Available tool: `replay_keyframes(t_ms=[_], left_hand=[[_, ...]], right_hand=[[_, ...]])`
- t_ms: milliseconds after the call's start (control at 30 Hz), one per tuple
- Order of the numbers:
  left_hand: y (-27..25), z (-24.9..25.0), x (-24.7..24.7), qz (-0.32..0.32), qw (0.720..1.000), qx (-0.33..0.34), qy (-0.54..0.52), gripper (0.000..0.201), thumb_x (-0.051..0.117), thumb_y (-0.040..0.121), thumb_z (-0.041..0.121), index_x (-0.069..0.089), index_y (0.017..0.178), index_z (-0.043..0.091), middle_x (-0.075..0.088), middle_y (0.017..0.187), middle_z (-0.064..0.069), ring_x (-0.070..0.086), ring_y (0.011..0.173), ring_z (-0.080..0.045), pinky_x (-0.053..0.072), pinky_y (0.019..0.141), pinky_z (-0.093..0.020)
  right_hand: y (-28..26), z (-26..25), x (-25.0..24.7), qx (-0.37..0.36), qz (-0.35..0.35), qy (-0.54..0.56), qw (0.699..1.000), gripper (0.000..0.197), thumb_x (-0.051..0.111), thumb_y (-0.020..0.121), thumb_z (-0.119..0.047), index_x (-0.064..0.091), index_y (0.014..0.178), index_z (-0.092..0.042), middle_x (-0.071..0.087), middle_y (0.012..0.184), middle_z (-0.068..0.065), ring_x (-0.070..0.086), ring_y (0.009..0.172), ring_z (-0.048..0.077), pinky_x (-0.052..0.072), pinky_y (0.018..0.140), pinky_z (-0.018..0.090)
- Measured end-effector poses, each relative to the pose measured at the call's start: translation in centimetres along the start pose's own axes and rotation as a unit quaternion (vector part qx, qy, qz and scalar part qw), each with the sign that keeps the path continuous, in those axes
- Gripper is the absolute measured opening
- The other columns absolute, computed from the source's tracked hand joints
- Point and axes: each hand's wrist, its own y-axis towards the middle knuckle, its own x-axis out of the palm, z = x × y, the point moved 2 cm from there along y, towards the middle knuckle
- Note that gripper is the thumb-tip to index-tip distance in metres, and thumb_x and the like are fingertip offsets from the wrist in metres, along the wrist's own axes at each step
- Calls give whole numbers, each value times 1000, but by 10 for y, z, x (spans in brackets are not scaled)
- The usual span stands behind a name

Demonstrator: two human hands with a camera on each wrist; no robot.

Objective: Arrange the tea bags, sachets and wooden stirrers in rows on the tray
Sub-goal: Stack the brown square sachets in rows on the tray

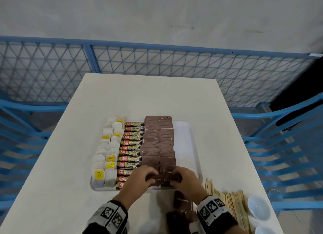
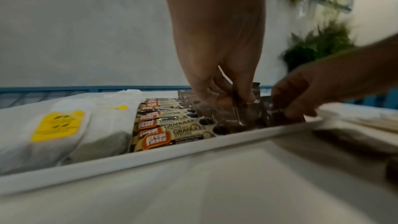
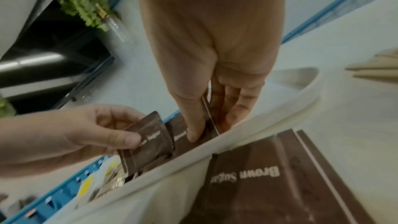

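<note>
Both hands at the near edge of the white plastic tray (image 1: 195, 146), lower centre of the head view.

We record the left hand (image 1: 139, 178) pinching one brown paper sugar sachet (image 3: 148, 139); the right hand (image 1: 186, 178) pinching a second brown sachet (image 3: 204, 135); white tea bags (image 1: 106, 156) and coffee sticks (image 1: 131, 146) in rows left of them; loose wooden stirrers (image 1: 232, 204) on the white table (image 1: 157, 97), lower right.

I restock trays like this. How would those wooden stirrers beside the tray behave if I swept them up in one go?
The wooden stirrers look thin, flat and stiff, so probably light. They lie in a loose fanned pile, so they would likely scatter.
</note>
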Motion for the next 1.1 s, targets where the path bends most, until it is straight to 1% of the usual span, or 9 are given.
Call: replay_keyframes(t_ms=[133, 300, 467, 567, 633, 700, 767, 900, 1100], left_hand=[[5, -3, 8, -19, 996, 20, 87, 31, 65, 81, 14, 63, 111, 20, 53, 104, 7, 52, 98, -10, 39, 84, -18], [2, -11, 11, 6, 979, 25, 205, 44, 65, 78, 25, 56, 121, 25, 51, 115, 4, 47, 110, -15, 35, 92, -26], [-4, -7, 9, 34, 964, 36, 260, 61, 85, 40, 34, 62, 96, 26, 56, 87, 4, 60, 74, -16, 50, 62, -26], [-10, 6, 13, 51, 972, 78, 217, 42, 79, 57, 29, 60, 94, 22, 54, 91, 1, 57, 79, -18, 47, 68, -26], [-17, 21, 21, -4, 978, 83, 190, 21, 64, 80, 26, 58, 98, 18, 52, 99, 0, 54, 91, -16, 41, 77, -23], [-25, 30, 37, -71, 978, 90, 176, 18, 50, 91, 26, 56, 103, 14, 53, 107, -1, 53, 96, -16, 38, 77, -22], [-31, 36, 55, -152, 968, 82, 182, 24, 49, 91, 27, 56, 108, 11, 54, 113, -5, 53, 102, -19, 39, 80, -24], [-38, 35, 76, -203, 947, 37, 245, 40, 55, 86, 28, 50, 121, 10, 44, 126, -7, 46, 115, -24, 42, 92, -35], [-39, 35, 82, -192, 945, 25, 262, 35, 59, 84, 21, 52, 115, 8, 42, 123, -8, 45, 113, -25, 40, 92, -35]], right_hand=[[4, -1, 3, -9, 6, -32, 999, 27, 66, 81, -23, 55, 105, -16, 59, 108, 0, 48, 89, 9, 40, 80, 16], [6, 1, 5, -20, 25, -52, 998, 33, 67, 79, -26, 47, 104, -20, 53, 109, -2, 49, 94, 12, 46, 83, 22], [-1, -2, -4, -46, 77, -35, 995, 38, 66, 83, -27, 47, 114, -19, 42, 107, -6, 46, 97, 11, 40, 84, 17], [-14, 0, -16, -52, 93, -27, 994, 16, 60, 88, -24, 55, 102, -17, 43, 93, -10, 45, 80, 3, 36, 75, 13], [-26, 7, -20, -45, 78, -44, 995, 3, 58, 88, -22, 58, 90, -19, 48, 86, -9, 49, 76, 4, 37, 71, 14], [-40, 15, -19, -27, 56, -77, 995, 7, 58, 88, -24, 61, 89, -18, 53, 86, -6, 53, 82, 10, 42, 72, 17], [-53, 21, -14, -3, 34, -119, 992, 18, 58, 88, -31, 62, 97, -16, 55, 94, -3, 53, 92, 13, 44, 81, 21], [-66, 25, 0, 33, 17, -181, 983, 41, 58, 86, -38, 49, 118, -14, 47, 120, 1, 43, 116, 18, 39, 101, 27], [-67, 25, 5, 46, 11, -177, 983, 39, 61, 84, -32, 46, 115, -13, 46, 119, 2, 44, 114, 20, 40, 98, 28]])
